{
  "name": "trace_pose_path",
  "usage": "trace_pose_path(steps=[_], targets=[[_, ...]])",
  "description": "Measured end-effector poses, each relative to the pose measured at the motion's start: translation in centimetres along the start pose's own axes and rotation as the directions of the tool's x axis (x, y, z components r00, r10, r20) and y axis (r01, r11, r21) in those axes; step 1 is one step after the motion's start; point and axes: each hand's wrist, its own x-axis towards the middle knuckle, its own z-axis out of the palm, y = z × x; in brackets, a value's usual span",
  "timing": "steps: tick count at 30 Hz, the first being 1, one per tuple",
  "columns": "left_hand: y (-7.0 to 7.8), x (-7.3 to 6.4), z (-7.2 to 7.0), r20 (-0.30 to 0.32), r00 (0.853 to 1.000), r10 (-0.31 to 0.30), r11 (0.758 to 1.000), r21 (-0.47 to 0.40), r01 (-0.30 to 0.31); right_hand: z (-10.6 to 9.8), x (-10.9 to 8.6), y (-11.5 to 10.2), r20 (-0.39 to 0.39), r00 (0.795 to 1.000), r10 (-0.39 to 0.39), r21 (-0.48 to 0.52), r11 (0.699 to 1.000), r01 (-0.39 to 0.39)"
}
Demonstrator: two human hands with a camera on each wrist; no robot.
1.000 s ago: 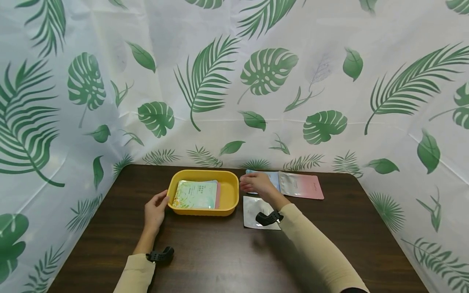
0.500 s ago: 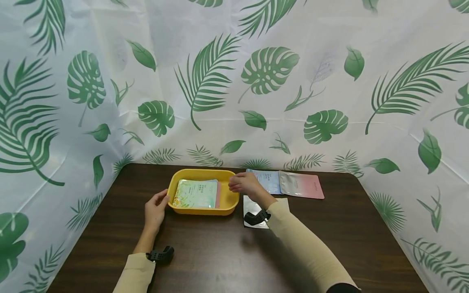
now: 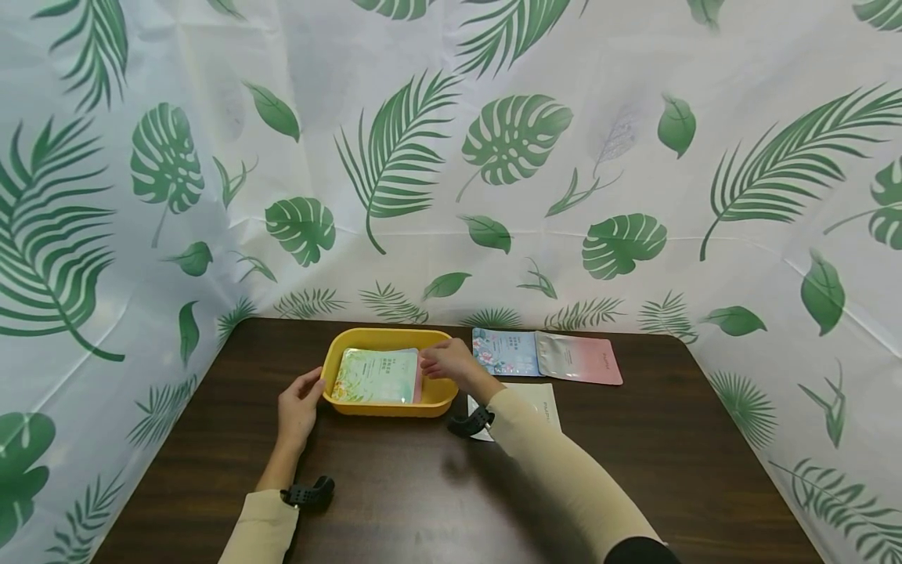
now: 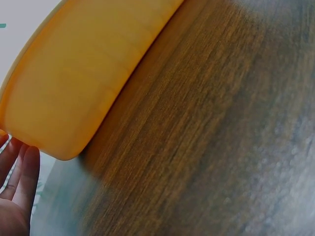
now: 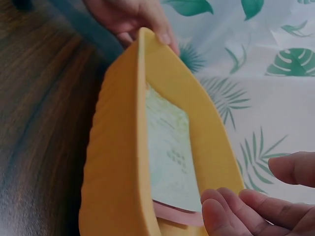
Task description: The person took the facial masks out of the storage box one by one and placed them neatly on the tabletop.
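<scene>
A yellow plastic basket (image 3: pixel 391 409) stands near the table's back edge. Inside it, a green floral face mask packet (image 3: pixel 377 374) overlaps a pink packet (image 5: pixel 177 215). My left hand (image 3: pixel 297 406) holds the basket's left rim between thumb and fingers; in the left wrist view its fingertips (image 4: pixel 32 160) meet the basket's end. Over the right half of the basket hovers my right hand (image 3: pixel 451 364), beside the packets. Its thumb (image 5: pixel 295 168) is spread from the loosely bent fingers, and nothing lies between them.
Right of the basket lie a blue floral packet (image 3: pixel 509 352) and a silver-and-pink packet (image 3: pixel 581 359), side by side. A white-and-silver packet (image 3: pixel 539 399) lies nearer, partly hidden by the right wrist strap. A leaf-print cloth (image 3: pixel 451 266) hangs behind the dark wood table (image 3: pixel 402 486).
My right hand has moved left, from beside the blue packet to over the basket, uncovering the blue packet and more of the white-and-silver one. My left hand has stayed at the rim.
</scene>
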Motion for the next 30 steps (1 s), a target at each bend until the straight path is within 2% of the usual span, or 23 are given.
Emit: trace_pose_path(steps=[18, 30], targets=[[0.0, -0.1, -0.3, -0.014, 1.000, 0.006, 1.000, -0.004, -0.006, 2.3, 1.1, 1.0, -0.012, 0.999, 0.050, -0.050, 0.997, -0.050], [0.2, -0.1, -0.1, 0.011, 1.000, -0.017, 1.000, 0.013, 0.017, 3.2, 1.6, 1.4, -0.125, 0.987, 0.097, -0.176, 0.977, -0.119]])
